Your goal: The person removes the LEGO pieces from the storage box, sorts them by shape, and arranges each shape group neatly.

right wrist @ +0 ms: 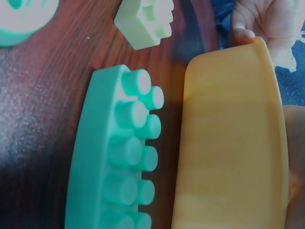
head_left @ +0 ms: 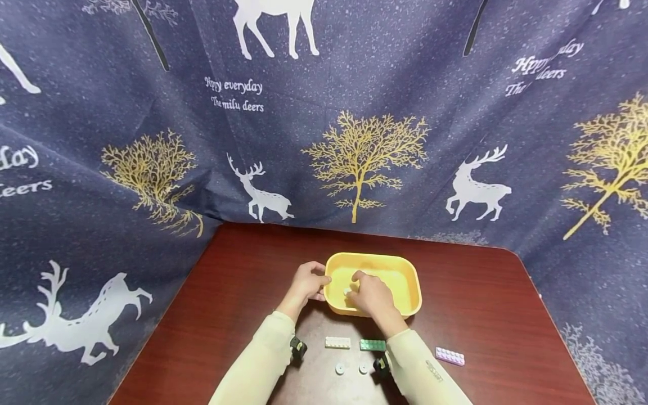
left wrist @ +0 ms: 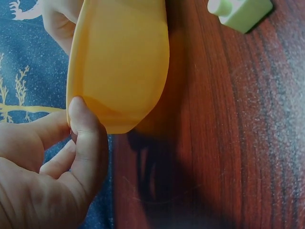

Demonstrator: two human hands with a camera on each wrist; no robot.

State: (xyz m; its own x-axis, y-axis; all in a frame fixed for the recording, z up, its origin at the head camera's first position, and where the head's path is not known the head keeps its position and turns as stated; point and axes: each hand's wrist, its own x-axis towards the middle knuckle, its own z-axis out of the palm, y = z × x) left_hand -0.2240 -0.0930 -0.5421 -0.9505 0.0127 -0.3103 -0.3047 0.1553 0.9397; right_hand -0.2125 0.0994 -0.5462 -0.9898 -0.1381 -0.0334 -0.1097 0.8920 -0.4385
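A yellow plastic bin (head_left: 412, 270) stands on the table. My left hand (head_left: 306, 282) holds its left end, pinching the rim between thumb and fingers; the left wrist view shows the thumb (left wrist: 86, 119) against the wall. My right hand (head_left: 373, 293) reaches down inside the bin, its fingers bent. Right at its thumb and fingertips is a small white piece (head_left: 347, 291); I cannot tell whether they grip it. In the right wrist view the bin's wall (right wrist: 228, 143) hides most of that hand.
On the near side of the bin lie a white building brick (head_left: 337, 342) and a green building brick (head_left: 372, 345), studs showing. Two small round pieces (head_left: 340, 369) sit closer to me. A purple brick (head_left: 449, 356) lies to the right. Behind the table hangs a deer-print cloth (head_left: 283, 140).
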